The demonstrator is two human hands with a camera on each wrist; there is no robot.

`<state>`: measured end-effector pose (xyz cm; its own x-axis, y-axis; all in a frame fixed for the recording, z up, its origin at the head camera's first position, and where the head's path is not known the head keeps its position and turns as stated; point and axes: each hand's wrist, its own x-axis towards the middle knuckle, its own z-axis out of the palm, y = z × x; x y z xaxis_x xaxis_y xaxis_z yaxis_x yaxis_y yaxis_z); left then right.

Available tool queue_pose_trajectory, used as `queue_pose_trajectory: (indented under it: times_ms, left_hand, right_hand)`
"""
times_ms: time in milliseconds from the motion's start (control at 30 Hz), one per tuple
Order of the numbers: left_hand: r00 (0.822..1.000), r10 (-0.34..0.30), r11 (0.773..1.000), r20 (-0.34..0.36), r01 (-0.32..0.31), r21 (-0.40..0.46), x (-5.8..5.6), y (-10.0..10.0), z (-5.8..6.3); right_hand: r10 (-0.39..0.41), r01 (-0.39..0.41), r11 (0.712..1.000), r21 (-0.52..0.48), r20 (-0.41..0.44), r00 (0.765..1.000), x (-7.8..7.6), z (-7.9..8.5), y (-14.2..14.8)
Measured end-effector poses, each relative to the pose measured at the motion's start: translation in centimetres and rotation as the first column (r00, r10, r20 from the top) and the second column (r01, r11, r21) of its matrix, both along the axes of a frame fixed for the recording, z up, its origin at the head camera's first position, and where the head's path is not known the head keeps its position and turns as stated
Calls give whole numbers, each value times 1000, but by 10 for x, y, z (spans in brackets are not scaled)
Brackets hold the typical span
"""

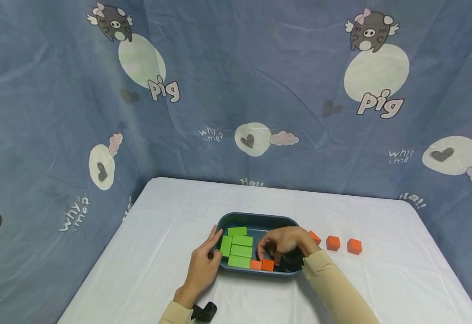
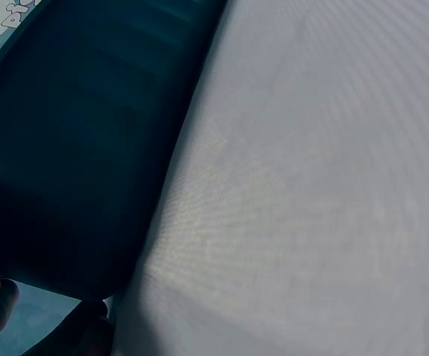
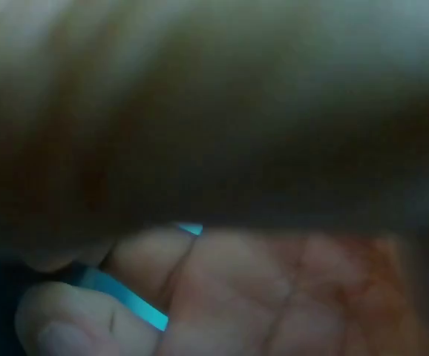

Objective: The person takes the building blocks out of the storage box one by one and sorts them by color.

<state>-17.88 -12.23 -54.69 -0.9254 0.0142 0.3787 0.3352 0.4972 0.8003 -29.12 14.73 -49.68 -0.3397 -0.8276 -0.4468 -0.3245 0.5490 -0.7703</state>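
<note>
Tray: dark teal rounded-rectangular tray (image 1: 260, 220), material unclear, on the white cloth-covered table (image 1: 138, 279).
Green blocks: five green flat-topped rectangular blocks (image 1: 241, 251) visible, packed in the tray's left part; one stands crosswise to the rest.
Orange in tray: left orange square-faced block (image 1: 255, 265) and right orange square-faced block (image 1: 267, 265), side by side along the near wall.
Left hand (image 1: 203, 265): fingers extended, touching the tray's left end; grasping nothing.
Right hand (image 1: 282, 240): inside the tray, fingers bent down at the right orange block; pinch or mere touch, can't tell. Wrist view too blurred.
Loose orange: three orange cubes (image 1: 333, 243), spaced apart right of the tray.
</note>
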Motion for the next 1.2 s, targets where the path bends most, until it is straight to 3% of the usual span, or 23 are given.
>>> queue_pose_trajectory:
  times_ms: [200, 467, 633, 867, 967, 1200]
  left_hand:
    - [1000, -11, 1000, -18, 11, -5, 0, 2, -2]
    - [1000, -28, 1000, -11, 29, 11, -2, 5, 2]
    - [1000, -23, 1000, 1, 23, 17, -2, 5, 2]
    - [1000, -5, 1000, -4, 5, 5, -2, 3, -1]
    - [1000, -5, 1000, -6, 5, 7, -1, 2, -1]
    - [1000, -1, 1000, 1, 1, -2, 0, 2, 0]
  right_hand:
    - [-6, 6, 1000, -11, -7, 1000, 1, 5, 9]
    - [-53, 64, 981, -182, 64, 997, -2, 18, 28]
    - [-98, 122, 958, -259, 105, 990, -2, 25, 38]
    - [-168, 156, 921, -357, -3, 986, 1, 37, 57]
    - [-197, 179, 905, -387, -7, 980, 4, 42, 68]
    - [-310, 293, 860, -418, 28, 950, 17, 48, 101]
